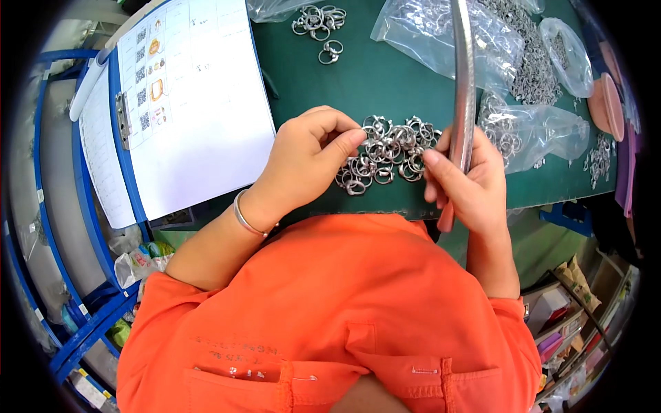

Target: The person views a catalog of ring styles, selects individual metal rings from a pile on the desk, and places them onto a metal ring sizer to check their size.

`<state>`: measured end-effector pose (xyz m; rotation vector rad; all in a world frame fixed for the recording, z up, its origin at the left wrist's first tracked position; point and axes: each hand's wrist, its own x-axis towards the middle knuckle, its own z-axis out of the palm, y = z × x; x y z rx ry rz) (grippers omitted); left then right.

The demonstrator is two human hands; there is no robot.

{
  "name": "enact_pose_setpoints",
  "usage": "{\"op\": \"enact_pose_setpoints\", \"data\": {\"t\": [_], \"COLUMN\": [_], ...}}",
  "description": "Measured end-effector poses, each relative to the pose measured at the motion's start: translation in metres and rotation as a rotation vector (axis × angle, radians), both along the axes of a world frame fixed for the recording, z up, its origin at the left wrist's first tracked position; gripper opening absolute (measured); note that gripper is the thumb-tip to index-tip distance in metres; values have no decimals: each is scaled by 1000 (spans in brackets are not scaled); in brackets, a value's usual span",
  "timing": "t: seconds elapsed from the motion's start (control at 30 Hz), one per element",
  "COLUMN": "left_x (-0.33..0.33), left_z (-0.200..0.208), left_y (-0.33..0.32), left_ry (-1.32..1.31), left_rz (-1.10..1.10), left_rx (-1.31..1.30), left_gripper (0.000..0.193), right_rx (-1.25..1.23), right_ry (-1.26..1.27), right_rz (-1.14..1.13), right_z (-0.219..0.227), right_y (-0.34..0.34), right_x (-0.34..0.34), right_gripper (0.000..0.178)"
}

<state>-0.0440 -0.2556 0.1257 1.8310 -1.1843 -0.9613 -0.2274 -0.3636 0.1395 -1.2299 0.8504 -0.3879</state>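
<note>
A pile of small silver metal rings (389, 153) lies on the green table (385, 82) near its front edge. My left hand (306, 162) rests at the pile's left side, thumb and forefinger pinched on a ring at the edge of the pile. My right hand (468, 182) is at the pile's right side, its fingers wrapped around the lower end of a long, curved metal rod (465, 76) that rises away across the table. A silver bangle (244, 217) sits on my left wrist.
A blue clipboard with white paper sheets (196, 103) lies at the left. More loose rings (320, 20) sit at the back. Clear plastic bags of metal parts (530, 131) crowd the right, beside a pink round object (606, 107). Blue shelving (76, 275) stands lower left.
</note>
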Motion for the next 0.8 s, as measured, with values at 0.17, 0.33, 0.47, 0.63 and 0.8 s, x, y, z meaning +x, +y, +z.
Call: {"op": "enact_pose_setpoints", "data": {"t": [0.17, 0.33, 0.47, 0.63, 0.8], "left_x": [6, 9, 14, 10, 12], "left_z": [-3, -9, -10, 2, 5], "left_y": [-1, 0, 1, -3, -3], "left_ry": [838, 1316, 1433, 1212, 1091], "left_rz": [212, 259, 239, 332, 258], "left_rx": [-5, 35, 15, -64, -189], "left_gripper": [17, 15, 18, 27, 35], "right_rx": [80, 28, 53, -143, -137], "right_ry": [41, 1, 67, 213, 260], "right_rz": [107, 104, 157, 439, 597], "right_z": [0, 2, 8, 1, 1], "right_y": [4, 7, 5, 1, 2], "right_x": [-9, -1, -4, -19, -25], "right_gripper": [15, 15, 15, 20, 20]}}
